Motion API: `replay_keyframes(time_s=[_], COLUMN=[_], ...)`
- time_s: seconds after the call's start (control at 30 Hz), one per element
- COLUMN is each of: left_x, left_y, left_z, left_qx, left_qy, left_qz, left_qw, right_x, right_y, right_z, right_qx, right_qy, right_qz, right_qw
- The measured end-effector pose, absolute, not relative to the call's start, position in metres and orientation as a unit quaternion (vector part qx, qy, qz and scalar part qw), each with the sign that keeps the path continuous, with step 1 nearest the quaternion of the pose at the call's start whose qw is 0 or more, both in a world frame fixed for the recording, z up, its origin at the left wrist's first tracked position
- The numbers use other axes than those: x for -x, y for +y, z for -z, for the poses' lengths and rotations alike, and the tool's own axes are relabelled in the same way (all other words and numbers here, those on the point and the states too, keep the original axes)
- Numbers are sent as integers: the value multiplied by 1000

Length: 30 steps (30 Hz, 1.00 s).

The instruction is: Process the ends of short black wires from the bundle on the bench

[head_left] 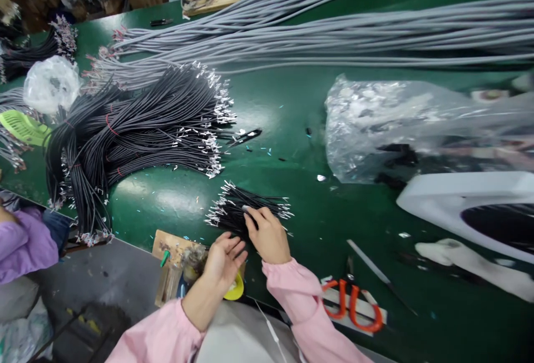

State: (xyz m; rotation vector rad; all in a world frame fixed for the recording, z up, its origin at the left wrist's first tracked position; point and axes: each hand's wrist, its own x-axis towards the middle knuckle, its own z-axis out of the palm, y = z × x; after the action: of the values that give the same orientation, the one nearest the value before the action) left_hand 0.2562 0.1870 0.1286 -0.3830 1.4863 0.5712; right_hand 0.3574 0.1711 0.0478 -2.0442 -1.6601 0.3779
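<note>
The short black wires (228,207) lie in a loose, partly crossed pile on the green tabletop (271,96), their pale tips pointing left and right. The right hand (271,238) reaches over the pile, fingertips touching it; whether its grip pinches any wire I cannot tell. The left hand (223,263) is palm up beside the near edge, its grip wide, fingers slightly curled and seemingly empty. Longer black cables (158,110) lie beyond, and orange-handled scissors (354,299) rest to the right.

Good handling here calls for a light pinch on the wires' dark middles, clear of the tips. Crossed strands could drag their neighbours, so fingers should separate them gently, keeping ends level.
</note>
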Motion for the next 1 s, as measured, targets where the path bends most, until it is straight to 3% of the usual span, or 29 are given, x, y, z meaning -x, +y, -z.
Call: replay_keyframes(time_s=[0.2, 0.47, 1.0], left_x=[-253, -264, -289], left_y=[181, 201, 207], left_z=[-101, -100, -83], left_qx=[115, -32, -233], left_qy=[649, 651, 693], left_qz=[-264, -239, -227], left_qw=[704, 719, 643], right_x=[-351, -347, -412], right_y=[187, 185, 186], right_z=[-51, -68, -76], right_qx=[801, 827, 827], right_qy=[-548, -505, -442], right_qz=[-182, -215, -319], right_qw=[157, 124, 138])
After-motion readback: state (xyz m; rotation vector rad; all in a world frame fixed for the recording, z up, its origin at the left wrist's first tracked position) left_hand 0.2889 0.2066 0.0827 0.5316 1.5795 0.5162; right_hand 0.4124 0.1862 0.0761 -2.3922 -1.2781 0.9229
